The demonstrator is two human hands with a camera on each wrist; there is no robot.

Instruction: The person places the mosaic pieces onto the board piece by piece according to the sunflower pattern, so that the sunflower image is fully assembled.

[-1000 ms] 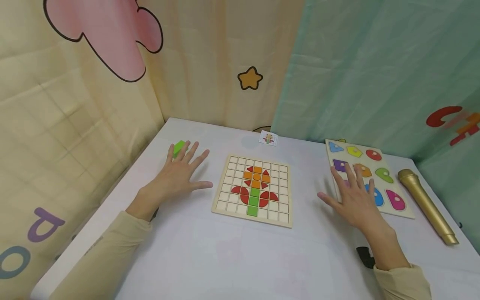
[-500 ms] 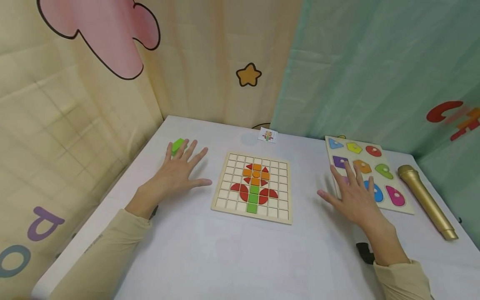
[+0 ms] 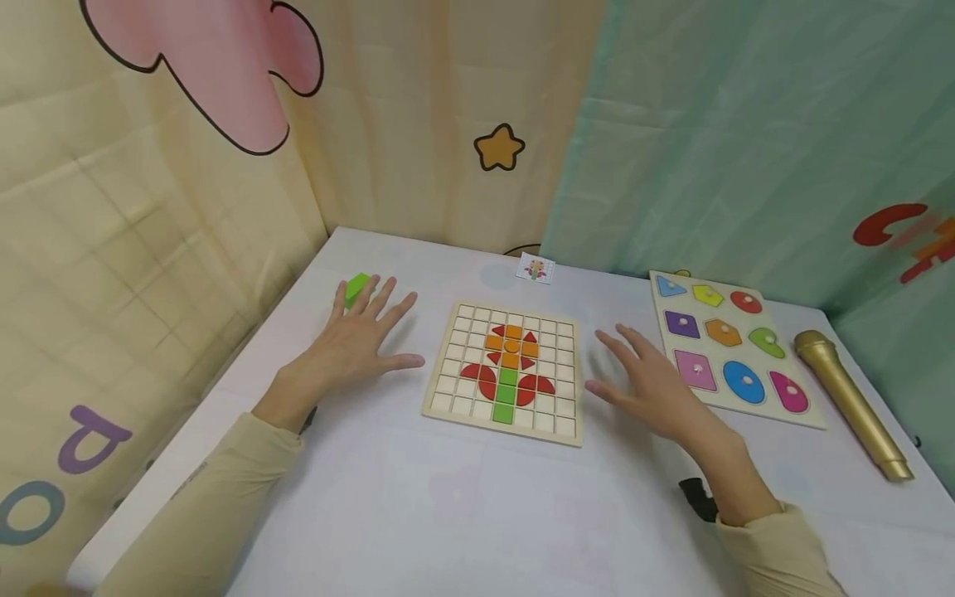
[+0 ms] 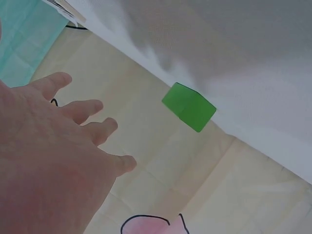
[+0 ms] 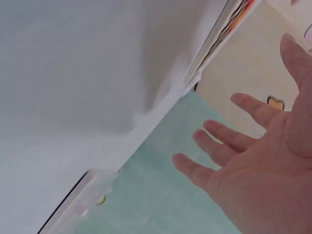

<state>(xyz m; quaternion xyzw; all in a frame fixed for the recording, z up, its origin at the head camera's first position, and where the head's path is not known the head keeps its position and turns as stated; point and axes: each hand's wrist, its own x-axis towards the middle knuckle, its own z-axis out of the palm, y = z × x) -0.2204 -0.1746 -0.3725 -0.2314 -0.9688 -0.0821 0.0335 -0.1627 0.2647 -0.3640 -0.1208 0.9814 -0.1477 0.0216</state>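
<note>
In the head view my left hand [image 3: 346, 348] hovers over the table with its fingers spread, holding nothing. Past its fingertips lies a green block [image 3: 358, 288], partly covered by the hand; the left wrist view shows the block [image 4: 189, 107] apart from the fingers. My right hand [image 3: 656, 390] is held with fingers extended, between the grid board and the knobbed shape puzzle, and nothing is in it. The square wooden grid board [image 3: 455, 390] bears a flower pattern of orange, red and green tiles [image 3: 505, 394]. To the right, the shape puzzle [image 3: 746, 344] holds several coloured pieces with knobs.
A gold microphone [image 3: 850, 406] lies along the right side of the table. Behind the grid board is a small picture card [image 3: 535, 268] with a flower pattern. Printed curtains [image 3: 418, 99] close off the back and sides of the white table [image 3: 477, 514].
My right hand has moved left, off the shape puzzle and toward the grid board. The left hand stays in place, and the tiles have not moved.
</note>
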